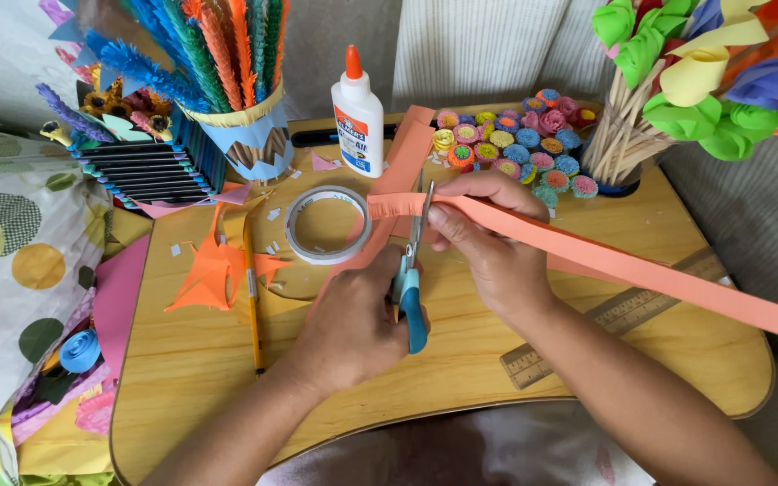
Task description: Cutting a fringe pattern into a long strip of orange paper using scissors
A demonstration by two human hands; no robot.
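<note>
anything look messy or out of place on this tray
Mostly offcuts: small paper scraps lie scattered beside the tape roll, and jagged orange cuttings sit next to the pencil. A ruler lies askew under the right forearm. Nothing looks spilled or broken.

On the bench (191, 378) there is one glue bottle (358, 117), one tape roll (327, 224), one pair of scissors (411, 279), one pencil (253, 301) and one ruler (619, 315). Two hands work: the left hand (353, 328) and the right hand (488, 243). Two cups of paper craft stand at the back: one striped cup (249, 135) and one blue cup (619, 175).
</note>
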